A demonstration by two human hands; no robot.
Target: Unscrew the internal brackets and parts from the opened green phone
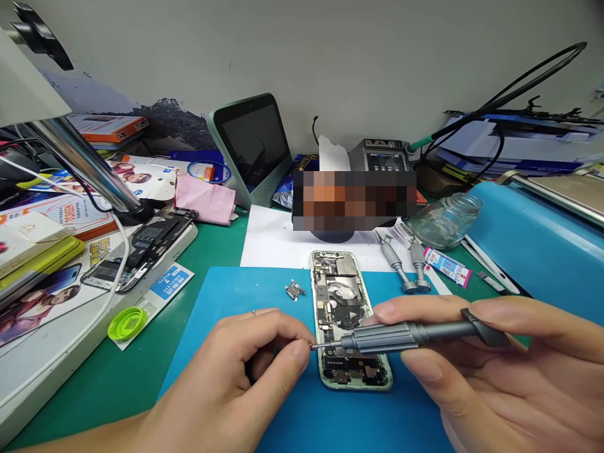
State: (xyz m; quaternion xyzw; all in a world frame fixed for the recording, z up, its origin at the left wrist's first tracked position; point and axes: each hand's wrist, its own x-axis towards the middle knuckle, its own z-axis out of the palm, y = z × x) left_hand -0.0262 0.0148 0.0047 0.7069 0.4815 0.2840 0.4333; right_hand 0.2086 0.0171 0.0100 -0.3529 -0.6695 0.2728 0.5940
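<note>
A grey precision screwdriver (pixel 401 336) lies nearly level in my right hand (pixel 509 352), its fingers closed around the handle. The driver's thin bit points left. At its tip, my left hand (pixel 250 365) pinches with thumb and forefinger; whether a tiny screw sits there is too small to tell. Beneath and behind the screwdriver, an opened phone (pixel 336 283) with a pale green frame lies on the blue mat (pixel 226 296), its inner parts exposed. To its left rests a small metal phone part (pixel 295 290).
Two more screwdrivers (pixel 399 261) stand behind the phone on the right, near a glass jar (pixel 446 220). A tablet-like screen (pixel 255 145) stands at the back. On the left are a phone screen assembly (pixel 141 248), a green cap (pixel 127 323) and a lamp pole (pixel 89 163).
</note>
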